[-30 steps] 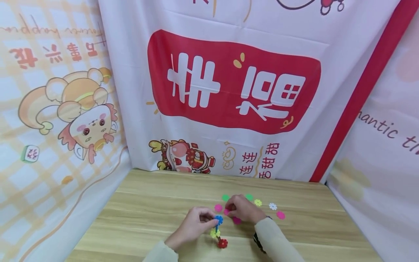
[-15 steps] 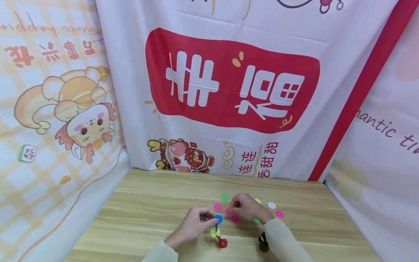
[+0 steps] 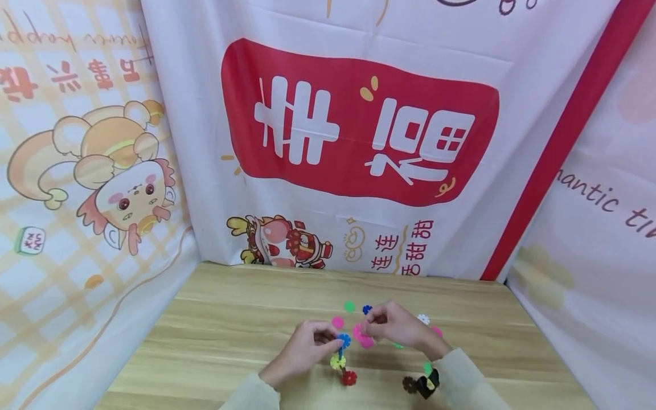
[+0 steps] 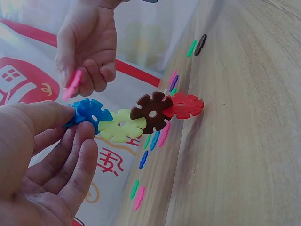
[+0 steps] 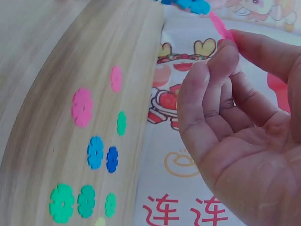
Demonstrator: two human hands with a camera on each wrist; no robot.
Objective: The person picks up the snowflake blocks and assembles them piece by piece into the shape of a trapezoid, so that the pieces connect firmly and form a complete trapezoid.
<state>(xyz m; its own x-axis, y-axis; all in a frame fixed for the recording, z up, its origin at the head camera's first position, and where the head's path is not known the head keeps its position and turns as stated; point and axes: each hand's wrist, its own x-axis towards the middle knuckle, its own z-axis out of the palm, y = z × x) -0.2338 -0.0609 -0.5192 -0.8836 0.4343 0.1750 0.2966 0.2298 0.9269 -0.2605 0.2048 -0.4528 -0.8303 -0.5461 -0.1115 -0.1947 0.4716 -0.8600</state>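
Note:
My left hand pinches the blue end of a chain of interlocking snowflake discs. In the left wrist view the chain runs from a blue disc through a yellow disc and a brown disc to a red disc. Between thumb and forefinger, my right hand pinches a pink snowflake disc, seen nearly edge-on. That pink disc is raised close beside the blue end. Fingers hide part of the blue end.
Loose snowflake discs lie scattered on the wooden table, including a pink disc, a blue disc and a green disc. A brown disc and a black item lie by the right sleeve. Printed cloth hangs behind.
My right hand has lifted the pink disc from the table and drawn back slightly rightward, uncovering a dark blue disc. My left hand holds the chain almost still. The view has shifted slightly.

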